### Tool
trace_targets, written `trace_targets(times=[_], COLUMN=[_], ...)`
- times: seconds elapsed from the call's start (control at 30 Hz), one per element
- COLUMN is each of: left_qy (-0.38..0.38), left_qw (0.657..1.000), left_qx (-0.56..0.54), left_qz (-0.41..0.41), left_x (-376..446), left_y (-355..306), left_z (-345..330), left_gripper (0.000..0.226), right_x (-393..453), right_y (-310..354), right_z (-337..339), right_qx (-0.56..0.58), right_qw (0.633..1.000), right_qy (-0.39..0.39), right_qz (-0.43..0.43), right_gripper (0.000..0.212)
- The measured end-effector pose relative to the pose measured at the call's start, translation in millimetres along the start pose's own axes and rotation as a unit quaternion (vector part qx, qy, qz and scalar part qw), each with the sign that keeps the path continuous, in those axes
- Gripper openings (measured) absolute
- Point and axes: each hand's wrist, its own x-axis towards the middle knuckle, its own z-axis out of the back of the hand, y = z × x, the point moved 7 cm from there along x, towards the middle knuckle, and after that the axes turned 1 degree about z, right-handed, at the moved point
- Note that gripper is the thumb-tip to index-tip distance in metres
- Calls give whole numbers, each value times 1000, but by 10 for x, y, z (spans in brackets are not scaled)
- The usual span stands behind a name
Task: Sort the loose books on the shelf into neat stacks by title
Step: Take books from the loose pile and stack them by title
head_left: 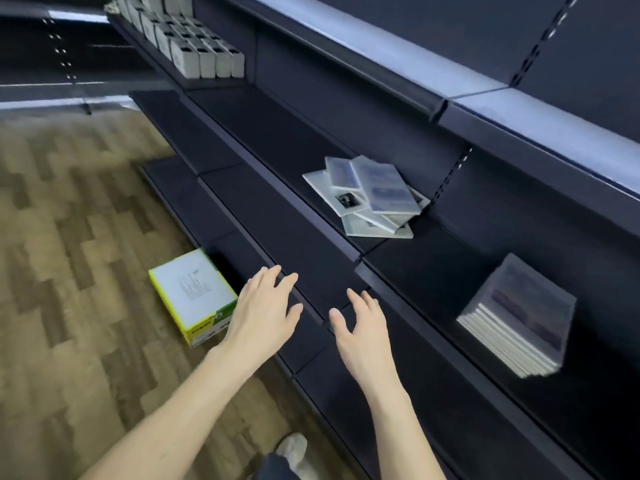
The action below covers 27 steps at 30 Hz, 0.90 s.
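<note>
Dark shelf [311, 237]: left hand [266, 306], right hand [363, 327] spread, empty.

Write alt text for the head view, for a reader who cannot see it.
Two empty, open hands, left hand and right hand, reach toward a dark shelf holding a messy pile of loose books and, to its right, a neat stack. A yellow-edged box sits on the wood floor.
</note>
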Motion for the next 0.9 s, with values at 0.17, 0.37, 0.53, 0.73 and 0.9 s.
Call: trace_targets(times=[0.17,0.37,0.53,0.73,0.9], left_qy=[-10,-14,-12,4,28], left_qw=[1000,1000,1000,998,994], left_qx=[8,26,27,30,19], left_qz=[13,3,-10,-56,-103], left_x=[478,1192,1697,2270,2813], left_y=[169,192,126,70,83], left_z=[129,168,85,6,-62], left_gripper=[56,56,56,56,55], right_x=[629,1403,1997,2480,2753], right_y=[248,348,175,-13,-221], right_z=[-170,-91,46,145,247], right_qx=[23,61,62,46,123], right_qw=[999,997,995,986,952], right_qy=[4,-38,-79,-158,-243], right_qz=[24,30,10,-32,-141], right_gripper=[57,55,56,61,60])
